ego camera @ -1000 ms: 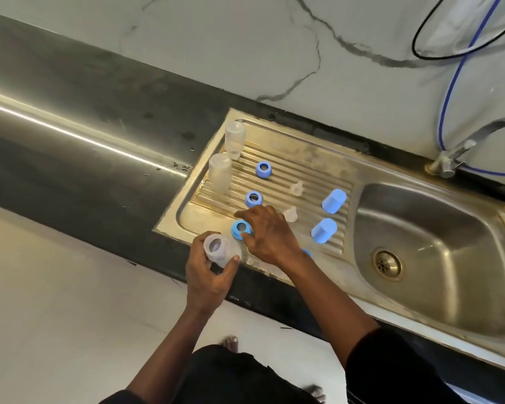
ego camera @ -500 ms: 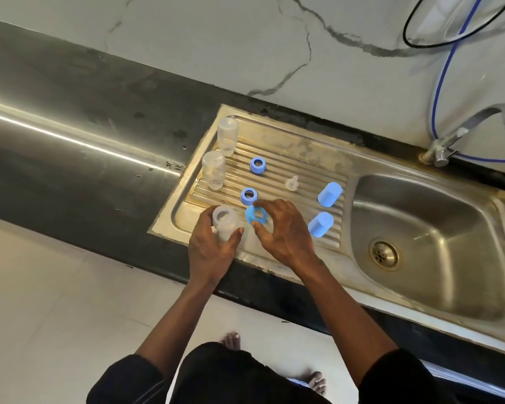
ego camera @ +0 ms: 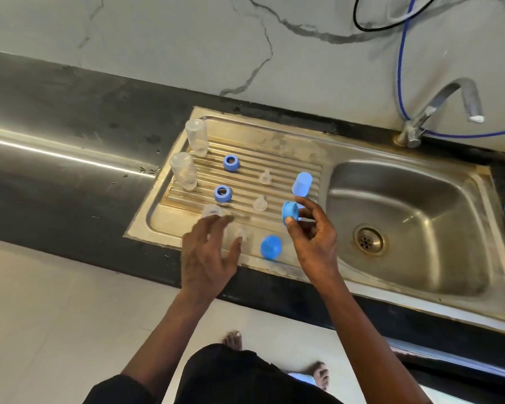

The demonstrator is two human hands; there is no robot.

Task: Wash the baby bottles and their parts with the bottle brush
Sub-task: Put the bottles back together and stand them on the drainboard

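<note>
One blurred bottle (ego camera: 212,211) beside left hand (ego camera: 206,258); right hand (ego camera: 315,243) pinches ring (ego camera: 289,212).

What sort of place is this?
Probably a home kitchen: a stainless steel sink with ribbed drainboard, a curved metal tap at the wall, and a dark stone countertop.

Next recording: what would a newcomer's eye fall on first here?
The right hand pinches a blue ring, raised over the drainboard's right side near the sink basin. The left hand, spread open, hovers over the board's front. Two clear bottles stand along its left edge.
</note>
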